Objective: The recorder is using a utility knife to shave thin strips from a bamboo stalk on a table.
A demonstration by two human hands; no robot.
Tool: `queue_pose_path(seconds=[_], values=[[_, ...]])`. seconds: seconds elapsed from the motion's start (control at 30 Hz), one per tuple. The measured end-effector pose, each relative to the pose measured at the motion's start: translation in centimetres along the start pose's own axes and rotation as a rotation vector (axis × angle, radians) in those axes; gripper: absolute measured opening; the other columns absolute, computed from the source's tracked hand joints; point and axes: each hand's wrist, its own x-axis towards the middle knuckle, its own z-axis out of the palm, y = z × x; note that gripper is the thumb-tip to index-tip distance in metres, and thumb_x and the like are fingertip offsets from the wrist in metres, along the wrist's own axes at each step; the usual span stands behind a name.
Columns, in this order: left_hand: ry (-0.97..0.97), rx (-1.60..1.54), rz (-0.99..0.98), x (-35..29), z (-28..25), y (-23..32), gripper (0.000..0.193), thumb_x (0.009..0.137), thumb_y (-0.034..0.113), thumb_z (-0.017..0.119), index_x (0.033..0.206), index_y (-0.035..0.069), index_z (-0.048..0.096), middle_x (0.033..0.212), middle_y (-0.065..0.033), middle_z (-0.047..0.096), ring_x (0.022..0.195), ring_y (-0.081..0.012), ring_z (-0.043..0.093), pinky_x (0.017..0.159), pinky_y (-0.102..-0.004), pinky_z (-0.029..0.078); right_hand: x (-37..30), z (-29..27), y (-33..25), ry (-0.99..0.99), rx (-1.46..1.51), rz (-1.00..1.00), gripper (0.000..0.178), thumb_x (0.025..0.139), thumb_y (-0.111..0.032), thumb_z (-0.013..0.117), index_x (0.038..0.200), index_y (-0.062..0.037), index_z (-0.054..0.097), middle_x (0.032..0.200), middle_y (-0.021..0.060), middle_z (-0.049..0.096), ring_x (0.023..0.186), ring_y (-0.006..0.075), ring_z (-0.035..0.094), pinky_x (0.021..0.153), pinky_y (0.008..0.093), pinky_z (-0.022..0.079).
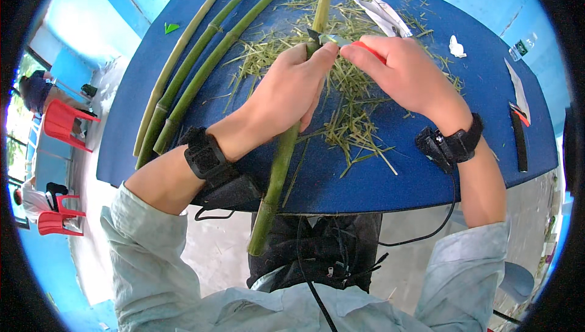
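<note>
My left hand [286, 88] is closed round a long green jointed cane stalk [277, 173]. The stalk runs from over my lap, across the table's near edge, to the far side. Beyond my hand its upper part is pale and peeled, while the lower part keeps its green skin. My right hand [405, 76] grips a knife [373, 52] by its red handle. The blade lies against the stalk, close to my left thumb. A small dark piece sits on the stalk there; I cannot make out what it is. Green shavings [353, 100] are scattered beneath both hands.
On the blue table [487, 113], two green stalks [207, 70] and a paler one [177, 64] lie at left. White paper [384, 15] rests among the shavings. At right are crumpled tissue [456, 47], a clear bottle [523, 47] and a black strip [519, 140]. Red chairs [61, 122] stand far left.
</note>
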Motion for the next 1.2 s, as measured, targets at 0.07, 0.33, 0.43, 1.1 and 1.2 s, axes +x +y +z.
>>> queue_pose_path(seconds=[0.07, 0.33, 0.43, 1.1, 1.2], values=[[0.010, 0.004, -0.015, 0.0, 0.1, 0.1, 0.049, 0.112, 0.046, 0.048, 0.086, 0.005, 0.048, 0.054, -0.0034, 0.050, 0.039, -0.0160, 0.051, 0.038, -0.0332, 0.040, 0.0, 0.0, 0.0, 0.030, -0.058, 0.004, 0.053, 0.106, -0.053, 0.057, 0.089, -0.0054, 0.071, 0.072, 0.0196, 0.065, 0.070, 0.0406, 0.065, 0.062, 0.0481, 0.049], [0.052, 0.078, -0.078, -0.5, 1.2, 1.2, 0.054, 0.113, 0.050, 0.046, 0.077, 0.009, 0.048, 0.051, 0.0002, 0.047, 0.037, -0.0123, 0.045, 0.039, -0.0276, 0.036, 0.5, 0.4, 1.5, 0.224, -0.094, 0.009, 0.051, 0.105, -0.056, 0.058, 0.094, -0.0087, 0.075, 0.076, 0.0186, 0.069, 0.076, 0.0415, 0.069, 0.064, 0.0490, 0.052], [-0.009, 0.080, -0.053, -0.3, 0.6, 1.1, 0.046, 0.111, 0.044, 0.051, 0.090, 0.003, 0.049, 0.056, -0.0025, 0.050, 0.040, -0.0156, 0.052, 0.040, -0.0332, 0.042, 0.6, 0.3, 2.4, 0.256, -0.063, 0.067, 0.052, 0.105, -0.056, 0.058, 0.094, -0.0078, 0.075, 0.073, 0.0173, 0.068, 0.073, 0.0405, 0.068, 0.063, 0.0468, 0.051], [0.005, -0.316, -0.070, 0.1, 0.1, 0.4, 0.020, 0.111, 0.025, 0.055, 0.115, 0.006, 0.054, 0.069, 0.0003, 0.047, 0.046, -0.0100, 0.041, 0.042, -0.0280, 0.035, 0.2, 0.1, 1.5, -0.056, 0.134, -0.026, 0.060, 0.110, -0.053, 0.054, 0.081, -0.0007, 0.060, 0.061, 0.0111, 0.046, 0.057, 0.0229, 0.043, 0.057, 0.0409, 0.038], [-0.037, -0.366, -0.097, -0.2, 0.0, 0.6, 0.024, 0.113, 0.029, 0.053, 0.119, 0.006, 0.056, 0.070, 0.0009, 0.048, 0.046, -0.0088, 0.040, 0.042, -0.0270, 0.034, 0.1, 0.1, 1.5, -0.055, 0.156, -0.003, 0.060, 0.110, -0.053, 0.053, 0.082, -0.0009, 0.060, 0.061, 0.0101, 0.046, 0.057, 0.0211, 0.043, 0.057, 0.0401, 0.037]])
